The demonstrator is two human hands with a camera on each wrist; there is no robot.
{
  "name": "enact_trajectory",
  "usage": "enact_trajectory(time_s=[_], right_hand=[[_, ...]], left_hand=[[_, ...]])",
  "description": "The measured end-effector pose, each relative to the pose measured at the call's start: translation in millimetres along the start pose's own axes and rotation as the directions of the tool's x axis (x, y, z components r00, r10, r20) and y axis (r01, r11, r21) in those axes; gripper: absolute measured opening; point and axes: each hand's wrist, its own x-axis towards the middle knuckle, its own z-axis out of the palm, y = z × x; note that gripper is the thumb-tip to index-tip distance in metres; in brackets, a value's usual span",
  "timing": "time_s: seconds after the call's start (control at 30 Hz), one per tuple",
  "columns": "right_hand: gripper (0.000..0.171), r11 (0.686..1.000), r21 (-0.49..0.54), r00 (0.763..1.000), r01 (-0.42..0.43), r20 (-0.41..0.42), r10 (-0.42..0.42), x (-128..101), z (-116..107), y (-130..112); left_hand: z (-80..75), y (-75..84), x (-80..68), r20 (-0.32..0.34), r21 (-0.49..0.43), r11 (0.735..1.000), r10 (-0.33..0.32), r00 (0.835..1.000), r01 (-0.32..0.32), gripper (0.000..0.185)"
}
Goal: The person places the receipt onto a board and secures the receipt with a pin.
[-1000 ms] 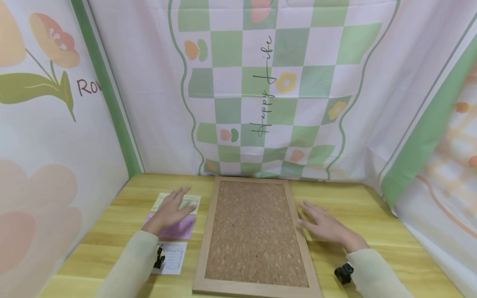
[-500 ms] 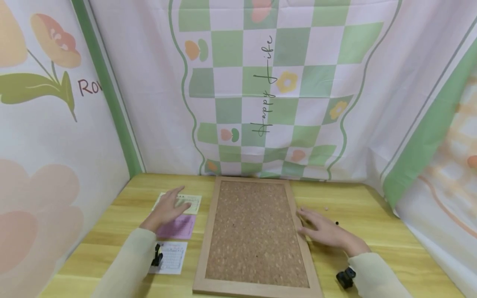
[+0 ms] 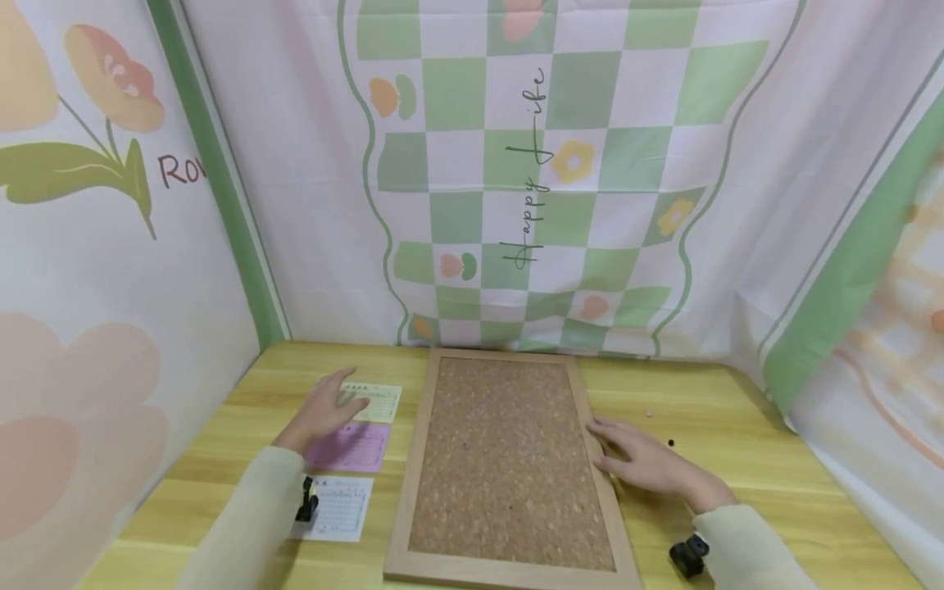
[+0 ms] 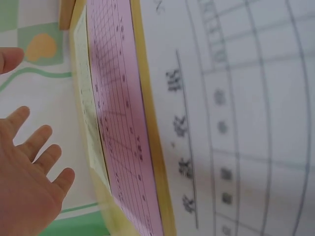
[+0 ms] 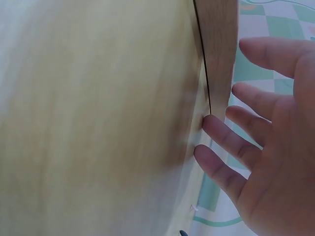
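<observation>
Hands flat and low over the bench (image 3: 737, 459), that is the picture. The left hand (image 3: 324, 408) hovers with fingers (image 4: 37, 147) spread and straight over the yellow slip (image 3: 376, 401), the farthest of three papers lying in a column left of the cork board (image 3: 509, 459); the pink slip (image 3: 352, 447) comes next, then the white form (image 3: 341, 508) nearest the person. Nothing is gripped there. Whether the fingertips actually press the yellow slip, I cannot tell from these views.

Over on the other side, the right hand (image 3: 642, 460) lies open, fingers (image 5: 224, 135) apart, at the board's right frame edge, about halfway along it. The wrist view suggests the fingertips meet the wooden frame; again nothing held.

My read: the slip is being reached for while the board is steadied. To do it well, I would press one fingertip on the slip's corner and drag it toward the bench edge or curl it up, since thin paper resists a straight pinch. Keep the right hand's pressure light, so the board does not skid. Small dark and pale specks (image 3: 669, 443) lie beyond the right hand, possibly pins; worth keeping the palm off them.
</observation>
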Motion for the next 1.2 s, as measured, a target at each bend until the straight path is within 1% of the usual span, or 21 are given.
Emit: enact_trajectory(time_s=[0.1,0.43,0.7,0.93,1.2], right_hand=[[0.063,1.000,-0.003,1.000,-0.001,0.009,0.001,-1,1,1],[0.065,0.999,0.028,0.999,-0.023,0.040,0.022,-2,1,0],[0.067,0.998,0.064,0.997,-0.024,0.073,0.019,2,1,2],[0.068,0.999,0.045,0.998,-0.025,0.057,0.022,1,2,3],[0.067,0.999,0.040,0.998,-0.034,0.055,0.032,1,2,3]], left_hand=[[-2.2,-3.8,1.4,0.004,-0.012,1.000,-0.011,1.000,0.011,0.072],[-7.4,-19.4,6.6,0.024,0.003,0.998,-0.059,0.998,0.059,0.076],[-12.2,-31.5,3.4,0.026,0.017,0.994,-0.107,0.994,0.107,0.076],[-14.9,-36.4,3.5,0.040,0.036,0.987,-0.157,0.987,0.156,0.078],[-14.9,-39.5,4.3,0.045,0.062,0.983,-0.177,0.983,0.174,0.082]])
